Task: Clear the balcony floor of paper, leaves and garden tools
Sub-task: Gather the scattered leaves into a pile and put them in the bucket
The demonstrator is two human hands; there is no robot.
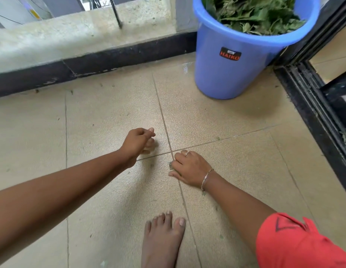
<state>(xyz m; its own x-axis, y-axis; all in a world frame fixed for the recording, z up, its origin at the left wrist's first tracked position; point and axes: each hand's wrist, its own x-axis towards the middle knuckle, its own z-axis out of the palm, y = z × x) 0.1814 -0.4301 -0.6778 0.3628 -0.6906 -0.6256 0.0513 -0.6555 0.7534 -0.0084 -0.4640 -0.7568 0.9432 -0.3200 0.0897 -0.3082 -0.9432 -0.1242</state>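
Right hand (189,170) resting on floor (110,113), fingers curling onto leaf scrap (170,165). Left hand (138,144) hovering nearby, fingers bunching together, contents unclear. Bucket (226,78) holding leaves (255,14) beyond.

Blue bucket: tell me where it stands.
In the head view the blue bucket stands at the upper right on the tiled floor, in the corner between the balcony kerb and the black door frame, beyond the right hand.
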